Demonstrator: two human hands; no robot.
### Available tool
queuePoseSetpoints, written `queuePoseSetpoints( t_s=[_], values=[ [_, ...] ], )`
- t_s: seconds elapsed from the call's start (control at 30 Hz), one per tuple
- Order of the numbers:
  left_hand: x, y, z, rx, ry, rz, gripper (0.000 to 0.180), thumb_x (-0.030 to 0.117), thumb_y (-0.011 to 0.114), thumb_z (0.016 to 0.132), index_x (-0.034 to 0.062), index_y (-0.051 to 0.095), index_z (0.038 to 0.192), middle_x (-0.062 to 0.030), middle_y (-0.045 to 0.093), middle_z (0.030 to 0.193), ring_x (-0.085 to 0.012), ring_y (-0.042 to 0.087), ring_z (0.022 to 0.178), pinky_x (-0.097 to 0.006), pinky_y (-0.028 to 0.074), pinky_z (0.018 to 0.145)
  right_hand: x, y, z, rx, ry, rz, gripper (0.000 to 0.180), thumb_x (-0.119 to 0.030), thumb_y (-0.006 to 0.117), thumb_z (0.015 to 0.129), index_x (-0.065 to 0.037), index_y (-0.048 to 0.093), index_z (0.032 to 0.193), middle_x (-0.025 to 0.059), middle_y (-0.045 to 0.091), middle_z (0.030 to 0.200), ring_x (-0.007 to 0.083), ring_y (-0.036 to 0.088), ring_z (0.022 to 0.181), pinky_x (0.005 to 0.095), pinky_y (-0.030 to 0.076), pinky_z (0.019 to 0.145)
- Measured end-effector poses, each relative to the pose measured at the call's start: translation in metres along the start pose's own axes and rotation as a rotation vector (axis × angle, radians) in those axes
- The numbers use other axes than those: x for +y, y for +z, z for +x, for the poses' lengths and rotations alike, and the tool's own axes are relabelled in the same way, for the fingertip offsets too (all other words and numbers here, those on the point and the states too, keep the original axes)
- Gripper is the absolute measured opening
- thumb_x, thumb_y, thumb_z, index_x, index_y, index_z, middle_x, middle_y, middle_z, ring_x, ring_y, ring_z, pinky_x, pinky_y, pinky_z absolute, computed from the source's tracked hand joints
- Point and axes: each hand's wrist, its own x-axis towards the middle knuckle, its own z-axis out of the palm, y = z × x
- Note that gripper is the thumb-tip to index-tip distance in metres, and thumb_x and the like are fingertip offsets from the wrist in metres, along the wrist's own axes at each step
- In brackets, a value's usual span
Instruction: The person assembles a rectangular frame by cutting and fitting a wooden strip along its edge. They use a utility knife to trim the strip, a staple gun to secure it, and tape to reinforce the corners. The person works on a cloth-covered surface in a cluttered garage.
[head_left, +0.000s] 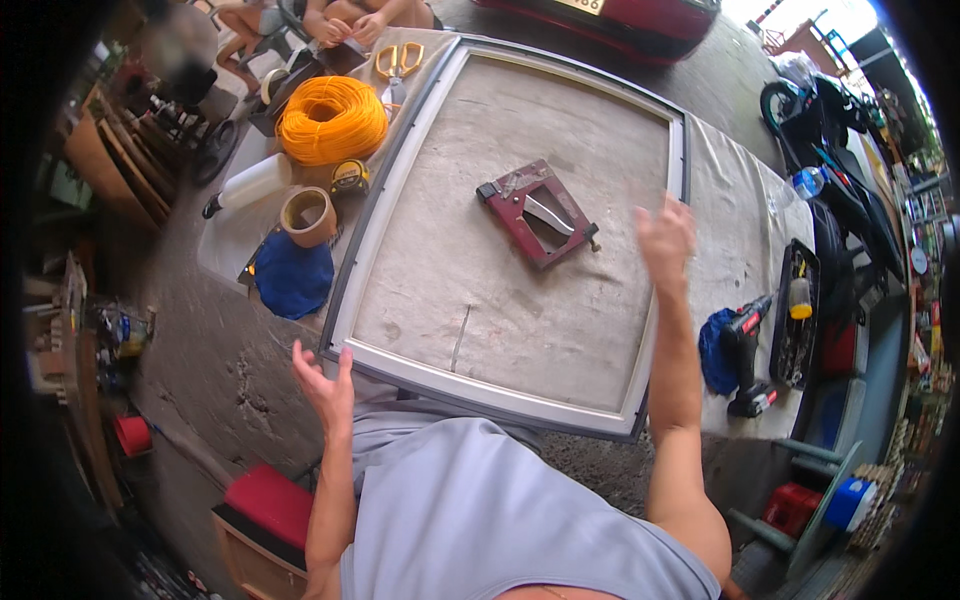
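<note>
The grey frame (400,375) is laid flat on the cloth-covered table (730,200), its four sides joined and its opening bare, so assembly is judged done while any filling is not yet begun. The left hand (322,385) is raised open and empty near the frame's near-left corner; a red stapler-like tool (535,212) lies untouched inside, and the right hand (665,238) is spread open, empty, above the right rail.

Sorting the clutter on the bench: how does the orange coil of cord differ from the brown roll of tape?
The orange coil of cord is bright, wide and loosely wound; the brown roll of tape is dull, much smaller and tightly wound with an open core. The coil lies farther from the person, the roll nearer. Both are ring-shaped and lie left of the grey rectangular frame.
</note>
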Motion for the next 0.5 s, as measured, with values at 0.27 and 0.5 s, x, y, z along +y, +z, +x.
queuePoseSetpoints(
  t_s=[0.27, 0.5],
  values=[
    [0.018, 0.048, 0.068, -0.144, 0.373, 0.383, 0.058, 0.04, 0.071, 0.079, -0.0038, 0.05, 0.111, -0.0232, 0.056, 0.105, -0.0412, 0.057, 0.097, -0.047, 0.046, 0.082, 0.075, 0.001, -0.044, -0.168, 0.328, 0.299, 0.06, -0.037, 0.08, 0.062, 0.009, 0.06, 0.094, 0.0283, 0.066, 0.094, 0.0399, 0.066, 0.089, 0.044, 0.054, 0.077],
    [0.018, 0.03, 0.058, -0.101, 0.436, 0.135, 0.048, 0.032, 0.075, 0.077, -0.0048, 0.053, 0.098, -0.0206, 0.057, 0.096, -0.0401, 0.058, 0.088, -0.046, 0.046, 0.076, 0.066, -0.065, -0.065, 0.071, 0.313, 0.265, 0.059, -0.032, 0.08, 0.06, 0.012, 0.059, 0.094, 0.0281, 0.066, 0.084, 0.0361, 0.068, 0.08, 0.0411, 0.054, 0.071]
  ],
)
